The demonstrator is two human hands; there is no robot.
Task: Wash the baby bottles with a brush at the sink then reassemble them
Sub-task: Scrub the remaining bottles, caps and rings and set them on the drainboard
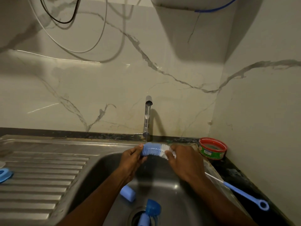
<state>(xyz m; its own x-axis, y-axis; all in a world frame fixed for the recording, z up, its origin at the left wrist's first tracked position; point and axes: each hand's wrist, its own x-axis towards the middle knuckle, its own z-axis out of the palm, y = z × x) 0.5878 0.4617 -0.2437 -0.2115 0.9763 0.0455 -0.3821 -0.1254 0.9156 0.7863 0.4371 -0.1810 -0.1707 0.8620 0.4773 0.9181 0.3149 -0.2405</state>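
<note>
2 hands bend a bristly blue-and-white brush (154, 150) under the tap (147, 118) (water running) above the steel sink (171, 185): left hand (132, 158) and right hand (182, 159) fingers curled, pinching its ends.

we can't read tub label (208, 152) | blue piece (4, 174) cut by left edge | drain parts (149, 214) cut by btm edge

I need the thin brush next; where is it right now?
The thin brush lies on the right sink edge, beside the right hand's forearm, below the red tub.
</note>
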